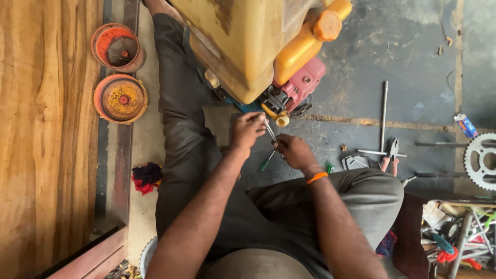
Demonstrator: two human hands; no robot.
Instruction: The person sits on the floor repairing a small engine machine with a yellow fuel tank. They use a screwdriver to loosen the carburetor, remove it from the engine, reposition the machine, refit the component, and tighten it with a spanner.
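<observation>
Now the left hand pinches a thin metal tool, its length slanting down toward the right hand, fingers curled round the lower end, just below the small engine.

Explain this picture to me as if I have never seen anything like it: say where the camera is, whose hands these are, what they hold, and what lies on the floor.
The camera sits on a person's head and looks straight down, so the two bare arms reaching away from the bottom edge are that person's own. The person sits on a concrete floor with legs spread. The left hand and the right hand, which has an orange wristband, meet on a thin metal tool; its exact kind is hard to tell. Beneath them lies a green-handled screwdriver. Just ahead stands a yellow tank with a small red engine. To the right lie a T-shaped wrench, pliers and a toothed sprocket. At left are two orange round parts.
</observation>
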